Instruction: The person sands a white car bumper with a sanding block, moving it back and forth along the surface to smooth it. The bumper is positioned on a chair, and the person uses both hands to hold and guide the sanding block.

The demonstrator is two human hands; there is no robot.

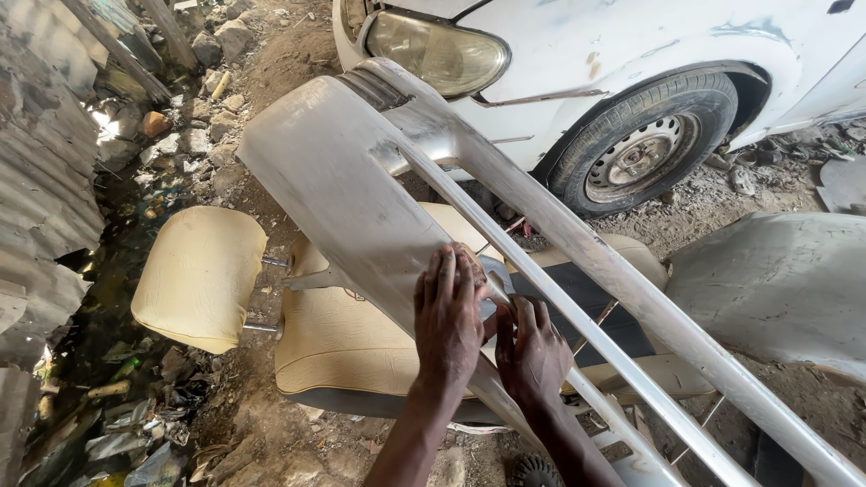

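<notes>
Both hands are pressed on the long, dusty, grey-white plastic car bumper (361, 198), which is propped slantwise across a cream-coloured padded car seat (334, 338) lying on the dirt ground. Flat on the bumper's broad face the left hand (448, 316) is spread, fingers extended and held together, gripping nothing. Just beside it, toward the bumper's lower edge, the right hand (532, 352) is laid with fingers half curled; something small and grey is seen at its fingertips, but whether a pad or sheet is held cannot be told. If the surface is being rubbed down, as is judged likely from the matte scuffed finish, even pressure would best be kept through a flat palm, and the panel would best be steadied by the other hand so that it is not rocked on the seat. Beyond the bumper's upper end a white car with a yellowed headlamp (437, 54) and a black tyre on a steel wheel (645, 140) is parked. Left of the bumper a detached cream headrest (198, 275) is seen.
</notes>
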